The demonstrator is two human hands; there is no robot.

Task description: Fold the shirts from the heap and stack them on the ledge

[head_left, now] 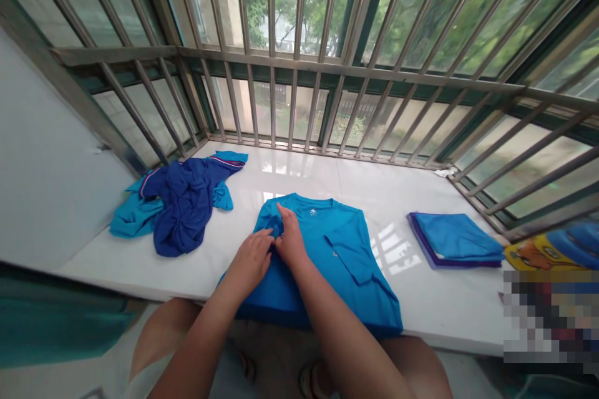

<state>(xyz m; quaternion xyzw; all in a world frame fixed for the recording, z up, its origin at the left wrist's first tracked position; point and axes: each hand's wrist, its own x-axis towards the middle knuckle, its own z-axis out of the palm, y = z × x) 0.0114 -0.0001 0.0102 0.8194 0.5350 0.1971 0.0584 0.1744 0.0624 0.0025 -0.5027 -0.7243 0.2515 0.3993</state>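
A bright blue T-shirt [313, 262] lies spread on the white ledge, its neckline away from me and its hem hanging over the front edge. One sleeve [353, 255] is folded inward over the right part of the shirt. My left hand [253, 257] is at the left sleeve, fingers curled and closed on its cloth. Beside it, my right hand [291, 238] grips the same sleeve near the shoulder, one finger reaching up toward the left. The fingertips partly hide the cloth between both hands.
A crumpled heap of dark blue and turquoise clothes [185, 199] lies at the left. To the right is a neat stack of folded clothes [458, 237], with a yellow and blue item [556, 246] beyond it. Metal window bars [299, 65] border the ledge [299, 168].
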